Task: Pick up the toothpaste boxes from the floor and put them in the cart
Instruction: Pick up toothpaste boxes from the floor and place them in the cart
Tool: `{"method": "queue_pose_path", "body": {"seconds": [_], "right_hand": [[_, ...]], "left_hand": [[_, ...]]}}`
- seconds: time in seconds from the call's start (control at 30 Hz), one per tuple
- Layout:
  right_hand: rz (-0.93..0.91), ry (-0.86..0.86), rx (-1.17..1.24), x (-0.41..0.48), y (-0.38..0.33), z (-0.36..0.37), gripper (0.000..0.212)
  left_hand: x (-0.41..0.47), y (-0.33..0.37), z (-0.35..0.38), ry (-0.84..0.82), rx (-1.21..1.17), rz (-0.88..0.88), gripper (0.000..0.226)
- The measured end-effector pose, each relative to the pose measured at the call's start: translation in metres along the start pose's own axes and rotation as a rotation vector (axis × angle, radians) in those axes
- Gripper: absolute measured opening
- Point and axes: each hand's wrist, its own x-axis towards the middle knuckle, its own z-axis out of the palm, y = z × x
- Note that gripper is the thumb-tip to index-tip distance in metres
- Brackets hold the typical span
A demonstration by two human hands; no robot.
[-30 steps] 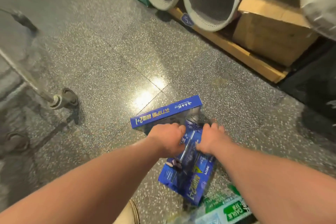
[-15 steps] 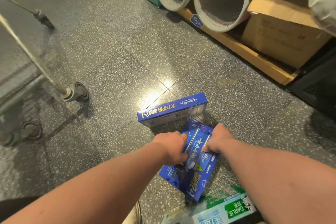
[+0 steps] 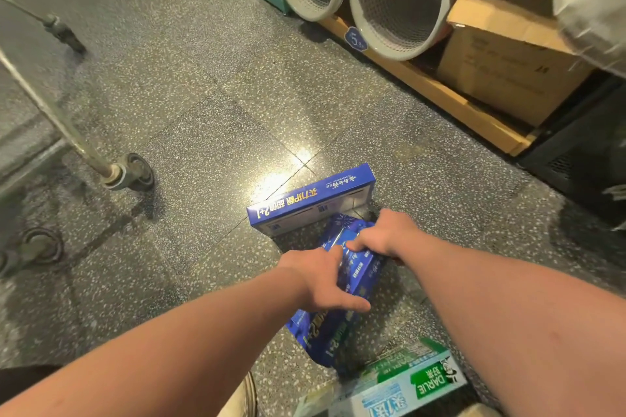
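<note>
Over the last second both my hands have closed on the blue toothpaste boxes. Left hand clamps the middle of the stack and right hand curls over the far end. The stack looks gathered, barely off the floor. Another blue box and a green Darlie box are still down. Cart wheel is left; lift is next.

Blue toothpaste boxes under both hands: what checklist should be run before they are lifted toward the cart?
1. Left hand grips the blue boxes: ok.
2. Right hand grips their far end: ok.
3. Boxes held together as one bundle: cannot tell.
4. Cart basket within reach: cannot tell; only a cart wheel shows, to the left.
5. Floor cleared of boxes: not ok; an upright blue box and a green box sit there untouched.
</note>
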Motion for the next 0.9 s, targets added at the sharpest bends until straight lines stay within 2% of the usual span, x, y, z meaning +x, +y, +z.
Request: {"method": "queue_pose_path", "body": {"seconds": [0.07,0.13,0.3,0.37,0.47,0.57,0.6,0.67,0.77,0.83,0.9], "right_hand": [[0.005,0.031,0.03,-0.005,-0.013,-0.005,0.059],[0.019,0.04,0.061,-0.009,-0.023,-0.01,0.039],[0.063,0.028,0.122,-0.017,-0.031,-0.022,0.029],[0.073,0.136,0.075,-0.018,-0.03,-0.026,0.036],[-0.001,0.342,0.144,-0.014,-0.03,-0.029,0.058],[-0.339,0.508,0.073,-0.016,-0.036,-0.032,0.075],[-0.458,0.512,-0.012,-0.019,-0.04,-0.033,0.079],[-0.618,0.383,-0.133,-0.025,-0.047,-0.034,0.087],[-0.649,0.155,-0.312,-0.024,-0.05,-0.027,0.104],[-0.631,0.159,-0.508,-0.02,-0.048,-0.022,0.116],[-0.633,0.235,-0.643,-0.017,-0.046,-0.018,0.124]], "left_hand": [[0.001,0.005,-0.001,0.048,-0.03,-0.029,0.096],[0.001,0.006,-0.001,0.076,-0.026,-0.062,0.094],[-0.001,0.001,-0.001,0.193,-0.037,-0.059,0.049],[-0.002,-0.006,-0.004,0.301,-0.013,-0.022,0.04],[-0.002,-0.019,-0.005,0.403,0.052,0.028,0.033],[-0.001,-0.028,-0.001,0.492,0.153,0.1,0.033],[0.001,-0.031,0.0,0.529,0.17,0.115,0.033],[0.007,-0.036,0.001,0.599,0.167,0.113,0.033],[0.015,-0.046,-0.001,0.713,0.218,0.082,0.029],[0.02,-0.052,-0.001,0.78,0.273,0.034,0.036],[0.021,-0.057,-0.001,0.854,0.289,0.037,0.041]]}}
